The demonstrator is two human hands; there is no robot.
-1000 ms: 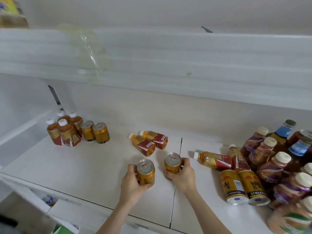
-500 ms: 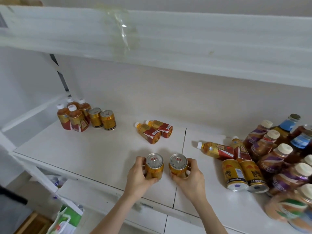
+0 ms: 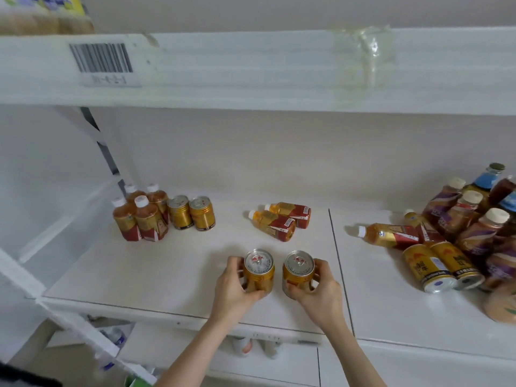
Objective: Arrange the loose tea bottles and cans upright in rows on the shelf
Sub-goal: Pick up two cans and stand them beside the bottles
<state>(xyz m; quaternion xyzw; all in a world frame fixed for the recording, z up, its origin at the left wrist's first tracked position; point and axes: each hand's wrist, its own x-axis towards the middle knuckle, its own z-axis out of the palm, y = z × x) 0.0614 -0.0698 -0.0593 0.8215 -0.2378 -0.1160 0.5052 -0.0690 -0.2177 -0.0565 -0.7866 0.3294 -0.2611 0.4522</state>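
My left hand [image 3: 233,289] grips an upright gold can [image 3: 259,270] near the front of the white shelf [image 3: 139,269]. My right hand [image 3: 321,291] grips a second upright gold can [image 3: 298,270] just beside it; the two cans stand a small gap apart. At the back left stand several small tea bottles [image 3: 141,216] and two gold cans [image 3: 191,213] upright in a group. Two tea bottles [image 3: 279,220] lie on their sides behind the held cans.
On the right lie two more tea bottles [image 3: 391,236] and two taller gold cans [image 3: 441,268], next to a crowd of purple-labelled and blue-labelled bottles [image 3: 474,219]. An upper shelf edge with a barcode label [image 3: 102,58] runs overhead. A shelf seam [image 3: 337,261] runs right of my hands.
The two held cans have come closer together and sit side by side. The view has swung left and down, so the shelf's left end shows more.
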